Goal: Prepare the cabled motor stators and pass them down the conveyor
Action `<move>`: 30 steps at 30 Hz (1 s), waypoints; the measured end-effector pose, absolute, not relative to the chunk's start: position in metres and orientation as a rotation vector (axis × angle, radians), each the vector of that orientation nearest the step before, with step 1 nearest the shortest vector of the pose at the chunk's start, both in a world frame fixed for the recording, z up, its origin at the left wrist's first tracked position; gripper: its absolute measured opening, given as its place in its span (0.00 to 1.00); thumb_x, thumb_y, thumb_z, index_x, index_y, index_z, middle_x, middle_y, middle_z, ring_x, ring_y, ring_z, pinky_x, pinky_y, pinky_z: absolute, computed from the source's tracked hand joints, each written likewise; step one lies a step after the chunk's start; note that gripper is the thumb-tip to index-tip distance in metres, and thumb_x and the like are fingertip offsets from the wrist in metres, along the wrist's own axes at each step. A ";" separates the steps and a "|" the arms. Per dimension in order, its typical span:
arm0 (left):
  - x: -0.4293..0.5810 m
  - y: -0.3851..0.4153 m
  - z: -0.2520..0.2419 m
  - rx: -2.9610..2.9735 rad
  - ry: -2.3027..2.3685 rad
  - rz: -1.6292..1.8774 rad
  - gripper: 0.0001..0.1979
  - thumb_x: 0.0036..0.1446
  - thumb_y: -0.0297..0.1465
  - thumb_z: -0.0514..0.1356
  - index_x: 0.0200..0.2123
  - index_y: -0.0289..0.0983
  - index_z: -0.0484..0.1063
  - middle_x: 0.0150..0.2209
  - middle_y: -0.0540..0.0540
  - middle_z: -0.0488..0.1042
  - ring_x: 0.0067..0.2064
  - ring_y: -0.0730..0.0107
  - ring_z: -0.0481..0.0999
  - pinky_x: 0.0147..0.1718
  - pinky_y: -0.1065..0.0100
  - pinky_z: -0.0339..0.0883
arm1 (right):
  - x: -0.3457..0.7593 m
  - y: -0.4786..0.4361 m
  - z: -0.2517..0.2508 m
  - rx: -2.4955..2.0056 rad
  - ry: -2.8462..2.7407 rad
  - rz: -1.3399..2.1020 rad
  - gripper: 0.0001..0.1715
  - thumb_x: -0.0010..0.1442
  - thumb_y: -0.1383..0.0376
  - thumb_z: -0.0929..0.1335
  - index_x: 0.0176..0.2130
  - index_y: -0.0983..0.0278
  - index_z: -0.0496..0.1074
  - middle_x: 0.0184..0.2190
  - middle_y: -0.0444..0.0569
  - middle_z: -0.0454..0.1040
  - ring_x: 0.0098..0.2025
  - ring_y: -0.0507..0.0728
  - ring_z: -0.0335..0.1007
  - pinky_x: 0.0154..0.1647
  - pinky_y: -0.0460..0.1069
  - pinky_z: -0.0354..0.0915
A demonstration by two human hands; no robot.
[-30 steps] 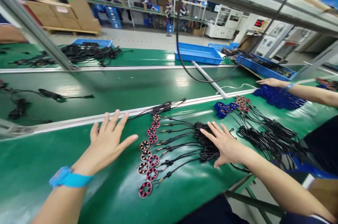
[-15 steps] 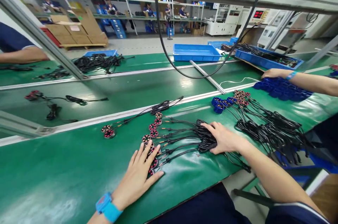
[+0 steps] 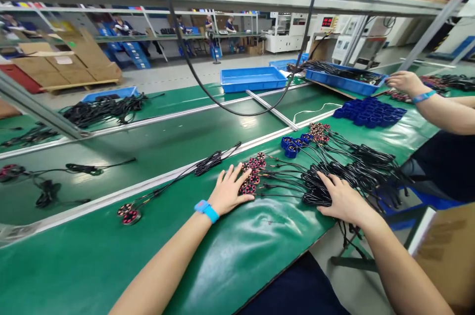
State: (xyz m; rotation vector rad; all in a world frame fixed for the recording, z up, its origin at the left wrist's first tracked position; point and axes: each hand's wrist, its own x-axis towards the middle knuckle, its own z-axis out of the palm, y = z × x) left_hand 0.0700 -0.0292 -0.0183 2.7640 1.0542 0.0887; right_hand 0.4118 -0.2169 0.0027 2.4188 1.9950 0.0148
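Observation:
My left hand, with a blue wristband, lies flat with fingers spread on a cluster of round copper-wound coils with red rims on the green bench. My right hand rests with fingers stretched over the black coiled cables that run from those coils. Two more coils lie apart at the left, with their cable bundle stretching up to the right.
Blue ring parts and a large pile of cabled coils lie to the right. A co-worker's hand reaches by more blue rings and a blue tray. An empty blue tray and a hanging black cable are beyond.
My left hand slid right onto the coils and pushed them together toward the cables. My right hand stayed on the cables. The view panned left; the co-worker's hand lifted off the blue rings.

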 end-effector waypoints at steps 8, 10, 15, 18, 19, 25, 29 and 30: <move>0.099 -0.014 -0.030 2.730 1.024 0.234 0.59 0.50 0.62 0.62 0.73 0.44 0.35 0.73 0.35 0.30 0.72 0.35 0.33 0.66 0.35 0.39 | 0.405 -0.234 -0.008 2.426 2.078 0.347 0.57 0.53 0.43 0.73 0.71 0.53 0.49 0.73 0.60 0.46 0.73 0.75 0.41 0.65 0.70 0.52; 0.108 -0.010 -0.030 2.765 0.954 0.228 0.55 0.52 0.61 0.62 0.73 0.47 0.38 0.74 0.38 0.32 0.72 0.34 0.32 0.66 0.34 0.38 | 0.401 -0.230 -0.010 2.421 2.094 0.288 0.49 0.57 0.45 0.71 0.70 0.50 0.52 0.72 0.57 0.47 0.73 0.73 0.42 0.65 0.70 0.52; 0.137 0.005 -0.027 2.754 0.862 0.111 0.42 0.61 0.57 0.56 0.72 0.50 0.46 0.74 0.42 0.34 0.72 0.34 0.31 0.66 0.36 0.41 | 0.402 -0.222 -0.011 2.500 2.032 0.181 0.38 0.62 0.51 0.68 0.68 0.48 0.58 0.71 0.54 0.54 0.70 0.70 0.50 0.60 0.66 0.61; 0.155 0.014 -0.029 2.750 0.836 0.079 0.43 0.61 0.57 0.56 0.72 0.47 0.46 0.74 0.41 0.34 0.72 0.34 0.30 0.67 0.40 0.42 | 0.414 -0.221 -0.013 2.539 1.968 0.235 0.36 0.63 0.53 0.68 0.68 0.48 0.59 0.70 0.53 0.56 0.69 0.70 0.52 0.57 0.66 0.64; 0.162 0.016 -0.031 2.749 0.824 0.079 0.43 0.61 0.57 0.56 0.72 0.46 0.46 0.74 0.41 0.34 0.72 0.34 0.30 0.68 0.40 0.43 | 0.419 -0.220 -0.014 2.551 1.947 0.266 0.36 0.63 0.54 0.68 0.67 0.48 0.59 0.69 0.53 0.57 0.69 0.70 0.52 0.56 0.66 0.65; 0.216 0.021 -0.039 2.731 0.760 0.132 0.42 0.62 0.57 0.54 0.72 0.46 0.46 0.74 0.42 0.36 0.72 0.35 0.28 0.68 0.40 0.42 | 0.471 -0.212 -0.021 2.601 1.878 0.399 0.31 0.67 0.53 0.63 0.67 0.48 0.61 0.68 0.53 0.60 0.67 0.69 0.55 0.48 0.65 0.72; 0.258 0.015 -0.029 2.728 0.827 0.110 0.43 0.62 0.57 0.55 0.72 0.42 0.49 0.73 0.39 0.39 0.72 0.34 0.30 0.68 0.41 0.38 | 0.516 -0.215 -0.031 2.644 1.941 0.458 0.30 0.67 0.51 0.60 0.65 0.48 0.63 0.65 0.54 0.64 0.64 0.73 0.59 0.44 0.67 0.74; 0.268 0.012 -0.026 2.736 0.831 0.102 0.43 0.61 0.57 0.55 0.72 0.42 0.49 0.73 0.38 0.40 0.72 0.34 0.31 0.68 0.41 0.37 | 0.528 -0.215 -0.034 2.658 1.989 0.487 0.30 0.66 0.50 0.60 0.64 0.50 0.65 0.63 0.56 0.65 0.63 0.74 0.61 0.45 0.68 0.73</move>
